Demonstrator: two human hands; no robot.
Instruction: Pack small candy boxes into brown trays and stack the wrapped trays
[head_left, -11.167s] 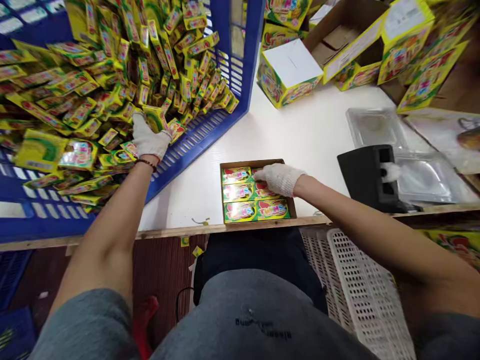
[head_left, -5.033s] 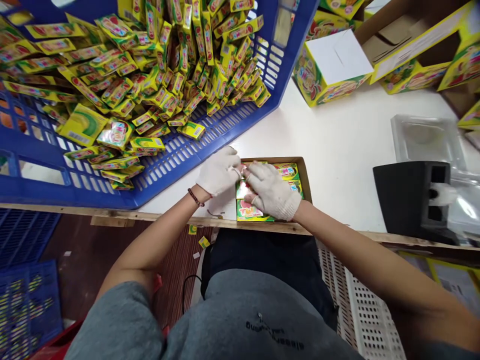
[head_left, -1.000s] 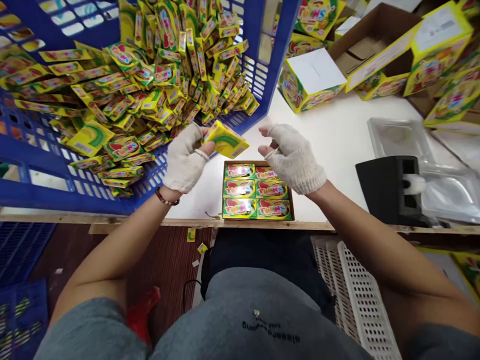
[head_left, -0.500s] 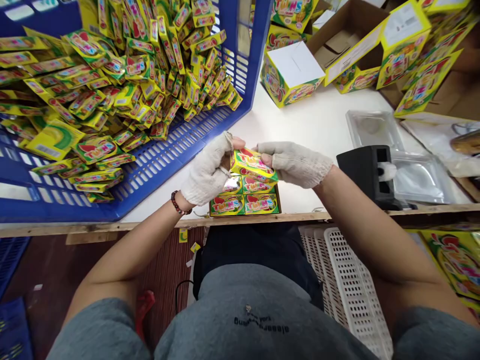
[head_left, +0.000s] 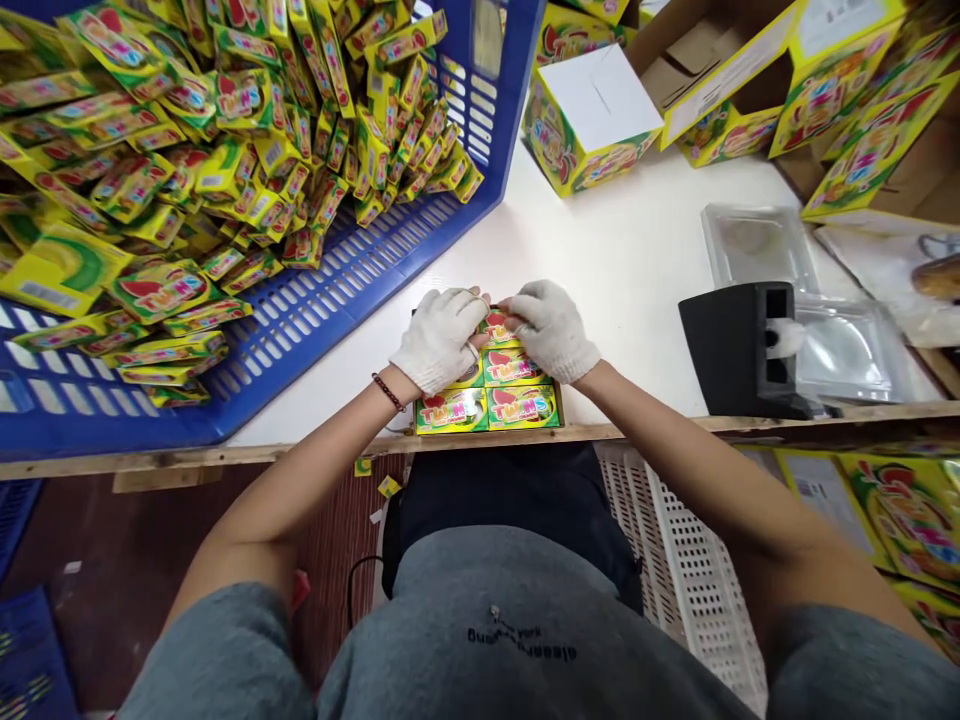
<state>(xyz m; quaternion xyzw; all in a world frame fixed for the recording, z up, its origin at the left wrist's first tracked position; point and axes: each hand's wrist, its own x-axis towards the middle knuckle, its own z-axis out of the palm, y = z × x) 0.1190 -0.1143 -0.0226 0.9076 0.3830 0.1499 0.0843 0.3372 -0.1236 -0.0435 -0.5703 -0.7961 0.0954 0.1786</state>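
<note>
My left hand point(head_left: 439, 340) and my right hand point(head_left: 551, 330), both in white knit gloves with bare fingertips, meet over the far end of a small cardboard tray point(head_left: 561, 410). Between them, a yellow Twins pack point(head_left: 499, 330) is gripped at its edges, low over the tray's far row. The tray's near row shows two more packs point(head_left: 452, 411) point(head_left: 523, 406), and a middle-row pack point(head_left: 510, 367) lies just below my right hand. My hands hide the tray's far corners.
A blue slotted crate point(head_left: 315, 310) heaped with Twins packs point(head_left: 157, 288) leans in at left on the white table point(head_left: 637, 250). Printed cartons point(head_left: 589, 115) stand beyond. At right are a black holder point(head_left: 739, 350) and clear plastic trays point(head_left: 757, 245). A white plastic crate point(head_left: 690, 580) sits below the table edge.
The pack has dropped from above the tray to its far row. Both hands have moved down with it and closer together, and the view has shifted slightly.
</note>
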